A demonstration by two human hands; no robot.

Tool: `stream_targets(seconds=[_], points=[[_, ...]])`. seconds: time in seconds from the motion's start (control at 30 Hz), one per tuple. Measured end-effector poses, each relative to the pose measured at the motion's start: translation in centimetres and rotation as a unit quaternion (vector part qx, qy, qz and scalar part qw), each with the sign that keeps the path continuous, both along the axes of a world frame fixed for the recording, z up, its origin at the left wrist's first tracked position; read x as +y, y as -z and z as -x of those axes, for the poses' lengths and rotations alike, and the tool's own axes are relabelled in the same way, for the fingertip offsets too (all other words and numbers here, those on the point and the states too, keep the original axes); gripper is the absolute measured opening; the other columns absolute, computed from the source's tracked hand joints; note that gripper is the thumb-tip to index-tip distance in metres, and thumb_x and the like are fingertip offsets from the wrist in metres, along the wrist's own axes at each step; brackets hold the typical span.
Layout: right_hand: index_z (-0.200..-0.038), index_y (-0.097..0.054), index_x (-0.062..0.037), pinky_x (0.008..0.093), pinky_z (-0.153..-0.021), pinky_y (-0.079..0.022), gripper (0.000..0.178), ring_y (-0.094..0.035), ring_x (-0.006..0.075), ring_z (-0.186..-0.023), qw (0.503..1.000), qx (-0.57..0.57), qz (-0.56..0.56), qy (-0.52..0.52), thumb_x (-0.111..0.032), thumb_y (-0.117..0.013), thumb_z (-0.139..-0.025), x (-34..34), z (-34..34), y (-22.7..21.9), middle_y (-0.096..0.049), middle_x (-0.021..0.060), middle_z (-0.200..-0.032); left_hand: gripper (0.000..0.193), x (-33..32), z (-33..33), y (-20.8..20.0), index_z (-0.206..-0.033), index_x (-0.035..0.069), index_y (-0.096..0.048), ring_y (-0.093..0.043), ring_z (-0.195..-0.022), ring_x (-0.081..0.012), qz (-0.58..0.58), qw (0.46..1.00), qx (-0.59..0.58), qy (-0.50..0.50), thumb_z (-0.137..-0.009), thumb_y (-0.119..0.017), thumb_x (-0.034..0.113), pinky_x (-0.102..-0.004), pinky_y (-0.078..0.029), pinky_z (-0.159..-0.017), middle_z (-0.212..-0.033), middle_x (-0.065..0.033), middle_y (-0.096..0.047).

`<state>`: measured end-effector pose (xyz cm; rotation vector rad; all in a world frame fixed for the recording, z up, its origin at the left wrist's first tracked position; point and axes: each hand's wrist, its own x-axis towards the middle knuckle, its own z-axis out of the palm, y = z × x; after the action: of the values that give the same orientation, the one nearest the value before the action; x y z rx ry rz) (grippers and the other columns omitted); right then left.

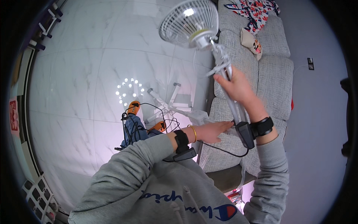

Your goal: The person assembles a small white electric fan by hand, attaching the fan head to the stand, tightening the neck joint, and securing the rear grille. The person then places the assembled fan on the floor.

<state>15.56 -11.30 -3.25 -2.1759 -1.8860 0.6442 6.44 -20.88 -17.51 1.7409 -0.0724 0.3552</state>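
A lamp with a round white wire-cage head (pixel 189 26) hangs at the top of the view. A jointed silver-grey arm (pixel 232 108) runs down from it. My right hand (pixel 240 87) is closed round this arm just below its upper joint. My left hand (pixel 212 132), fingers stretched out, lies palm down beside the arm's lower end. Whether its fingertips touch the arm, I cannot tell. Below and left of the arm, a white stand base (pixel 167 105) with spread legs rests on the floor. Part of the arm's lower end is hidden behind my right wrist's black device (pixel 245 135).
A grey fabric sofa (pixel 276 80) runs along the wall on the right, with a floral cloth (pixel 257 13) and a beige cushion (pixel 250 43) on it. Black cables (pixel 128 130) hang by my legs and orange shoes (pixel 133 108). Marble-look tiles (pixel 74 82) cover the floor.
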Motion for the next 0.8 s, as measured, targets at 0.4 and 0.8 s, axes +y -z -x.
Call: stream_targets(seconds=[0.4, 0.8], points=[[-0.092, -0.048, 0.0021, 0.0434, -0.068, -0.042, 0.027, -0.054, 0.0419, -0.075, 0.993, 0.028, 0.104, -0.05, -0.023, -0.046, -0.084, 0.5, -1.9, 5.1, -0.056, 0.0248, -0.08, 0.035, 12.1, 10.0, 7.1, -0.112, 0.0, -0.05, -0.053, -0.094, -0.0211, 0.204, 0.92, 0.137, -0.306, -0.08, -0.053, 0.014, -0.0297, -0.041, -0.083, -0.101, -0.0124, -0.057], [-0.104, -0.04, 0.0055, 0.046, -0.074, -0.042, 0.037, -0.054, 0.0417, -0.083, 0.926, -0.087, 0.343, -0.13, -0.025, -0.043, -0.084, -2.4, -3.2, 10.5, -0.056, 0.028, -0.087, 0.03, 13.9, 16.6, 11.3, -0.11, -0.001, -0.051, -0.053, -0.087, -0.0116, 0.343, 0.823, 0.225, -0.392, -0.083, -0.051, 0.013, -0.0226, -0.04, -0.08, -0.091, -0.006, -0.059]])
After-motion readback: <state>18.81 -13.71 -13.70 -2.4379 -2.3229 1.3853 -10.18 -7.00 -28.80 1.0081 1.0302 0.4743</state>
